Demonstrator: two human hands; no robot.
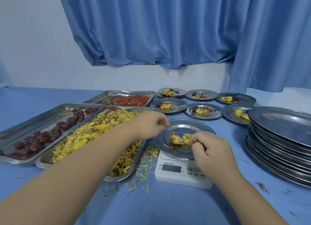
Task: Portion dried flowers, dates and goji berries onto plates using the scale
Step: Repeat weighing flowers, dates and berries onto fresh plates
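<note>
dried flowers lie in a small clump on the plate atop the scale, right at the fingertips of the right grip, which curls in and pinches the clump's edge. the left grip hangs over the plate's rim, fingers bunched; whether it holds petals i cannot tell. either grip leaning on the plate would likely falsify the reading, and a hasty pull could scatter petals onto the table.

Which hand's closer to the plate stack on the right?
Right. The right hand pinches flowers on the plate on the scale, beside the stack; the left hand is at that plate's far-left rim, farther off.
</note>
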